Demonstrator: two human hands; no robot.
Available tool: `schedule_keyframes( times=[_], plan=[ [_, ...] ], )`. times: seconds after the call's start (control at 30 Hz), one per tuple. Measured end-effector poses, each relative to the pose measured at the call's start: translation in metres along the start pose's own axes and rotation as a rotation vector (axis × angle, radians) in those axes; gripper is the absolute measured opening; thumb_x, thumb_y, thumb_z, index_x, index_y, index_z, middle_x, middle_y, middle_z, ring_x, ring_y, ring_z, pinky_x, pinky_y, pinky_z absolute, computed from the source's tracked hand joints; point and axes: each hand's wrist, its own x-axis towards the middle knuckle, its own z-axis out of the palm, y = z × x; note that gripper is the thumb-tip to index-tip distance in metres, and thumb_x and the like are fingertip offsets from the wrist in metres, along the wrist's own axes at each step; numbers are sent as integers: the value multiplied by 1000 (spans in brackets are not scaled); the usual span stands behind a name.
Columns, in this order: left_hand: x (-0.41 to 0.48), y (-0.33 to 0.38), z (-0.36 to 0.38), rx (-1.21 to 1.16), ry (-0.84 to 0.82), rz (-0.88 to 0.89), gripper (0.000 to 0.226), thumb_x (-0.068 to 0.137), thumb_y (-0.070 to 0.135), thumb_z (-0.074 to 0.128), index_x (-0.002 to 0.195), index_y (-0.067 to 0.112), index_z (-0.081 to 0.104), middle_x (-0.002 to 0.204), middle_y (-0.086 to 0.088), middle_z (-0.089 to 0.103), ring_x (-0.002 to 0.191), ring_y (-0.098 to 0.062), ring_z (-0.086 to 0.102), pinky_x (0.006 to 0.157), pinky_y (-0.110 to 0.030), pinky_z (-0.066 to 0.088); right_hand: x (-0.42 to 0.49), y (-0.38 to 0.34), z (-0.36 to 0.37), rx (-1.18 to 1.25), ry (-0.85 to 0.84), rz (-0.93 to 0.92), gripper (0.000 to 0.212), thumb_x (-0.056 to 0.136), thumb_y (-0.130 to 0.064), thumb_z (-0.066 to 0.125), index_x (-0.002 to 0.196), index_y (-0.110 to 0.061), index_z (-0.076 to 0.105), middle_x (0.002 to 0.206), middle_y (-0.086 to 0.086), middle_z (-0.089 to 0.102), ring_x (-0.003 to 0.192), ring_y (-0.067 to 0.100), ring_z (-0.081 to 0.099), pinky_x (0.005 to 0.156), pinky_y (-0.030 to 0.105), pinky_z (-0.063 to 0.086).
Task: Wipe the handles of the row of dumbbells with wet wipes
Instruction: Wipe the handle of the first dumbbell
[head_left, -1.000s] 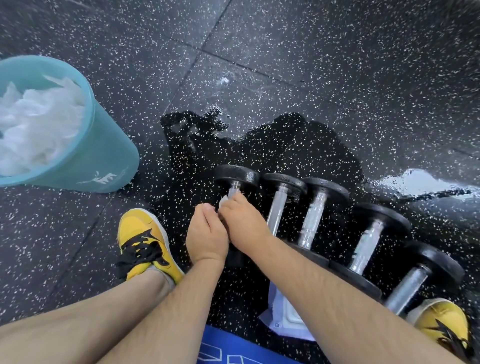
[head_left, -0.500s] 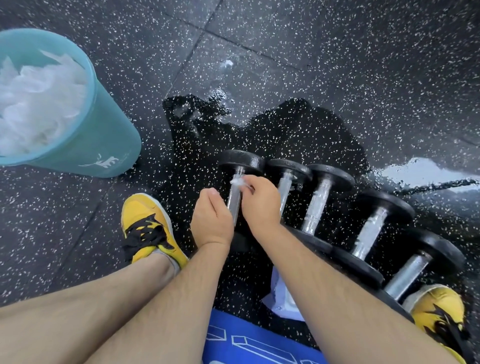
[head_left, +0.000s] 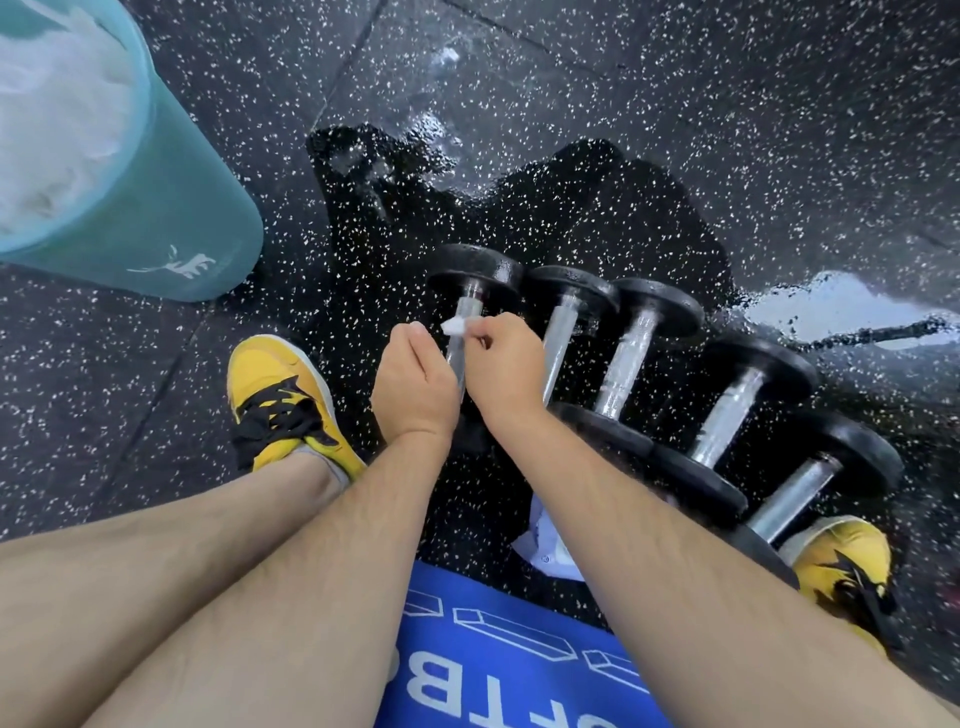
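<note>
Wipe (head_left: 453, 326) pinched by right hand (head_left: 501, 366) against handle (head_left: 467, 306).

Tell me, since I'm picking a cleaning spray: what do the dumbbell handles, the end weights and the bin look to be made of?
Dumbbell handles: bare metal, probably chromed steel; silvery with bright streaks of reflection.
End weights: black and glossy with soft highlights; rubber-coated or painted iron, cannot tell which.
Bin: teal plastic by the look, a smooth matte wall with a printed white logo.

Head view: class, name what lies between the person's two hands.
The leftmost dumbbell's handle, with the wet wipe pinched by the right hand, lies between it and the left hand; head view.
</note>
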Motion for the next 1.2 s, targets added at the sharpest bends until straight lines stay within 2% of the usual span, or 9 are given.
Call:
schedule_keyframes(
  times=[0.07, 0.17, 0.33, 0.5, 0.6, 0.77, 0.93, 1.07, 1.2],
  plan=[
    [0, 0, -1, 2, -4, 3, 34, 106, 32, 30, 91, 15, 54, 85, 4, 64, 76, -18, 54, 65, -35, 34, 4, -4, -5, 33, -3, -15, 43, 91, -4, 49, 66, -33, 68, 75, -10, 63, 64, 4, 49, 55, 14, 34],
    [-1, 0, -2, 4, -3, 2, 34, 106, 32, 29, 91, 14, 54, 85, 4, 64, 75, -17, 53, 65, -34, 34, 17, -8, -9, 123, 60, -7, 52, 86, 2, 48, 43, -28, 51, 53, -8, 57, 46, 6, 38, 44, 17, 28],
    [0, 1, 0, 3, 2, 1, 34, 106, 31, 29, 91, 14, 55, 87, 3, 64, 76, -19, 53, 66, -34, 33, 6, 5, 2, -17, 27, -6, 32, 92, -10, 48, 77, -17, 75, 67, -5, 59, 63, 6, 46, 55, 17, 33],
    [1, -4, 1, -1, 10, 8, 33, 104, 31, 28, 92, 16, 55, 87, 5, 64, 78, -19, 54, 67, -34, 34, 17, 4, -2, -99, 21, -267, 33, 87, 2, 50, 77, -19, 73, 86, -12, 63, 85, 8, 52, 68, 20, 35],
    [2, -3, 1, -4, 12, 1, 31, 105, 29, 29, 93, 17, 55, 88, 5, 64, 80, -19, 54, 68, -35, 36, 27, 5, 4, -309, -67, -367, 26, 82, 4, 53, 82, -14, 72, 77, -15, 53, 80, 15, 47, 62, 19, 32],
    [2, -3, 1, -19, 23, -16, 30, 106, 28, 31, 94, 16, 56, 89, 2, 63, 81, -21, 54, 68, -35, 34, 15, 10, 6, -629, -250, -671, 24, 82, -1, 64, 67, -18, 57, 74, -7, 54, 84, 15, 43, 65, 32, 48],
    [1, -2, 0, -33, 51, -19, 28, 105, 26, 31, 92, 17, 53, 88, 3, 60, 81, -19, 52, 68, -33, 32, 24, 0, 11, -674, -200, -662, 44, 77, 4, 62, 60, -26, 36, 64, -11, 39, 79, 14, 29, 69, 30, 44],
    [1, -1, -1, -52, 66, -20, 26, 106, 25, 32, 93, 14, 53, 89, 2, 57, 81, -18, 49, 68, -33, 30, 1, 9, 4, -603, -266, -684, 26, 73, -2, 71, 60, -23, 63, 61, -12, 57, 72, 13, 37, 64, 31, 48],
    [0, -4, -1, -69, 70, 11, 33, 103, 32, 26, 94, 16, 54, 89, 1, 60, 81, -20, 52, 67, -33, 33, 26, 4, -9, -387, -69, -472, 28, 77, 3, 61, 87, -18, 76, 83, -4, 63, 85, 16, 44, 67, 31, 45]
  ],
)
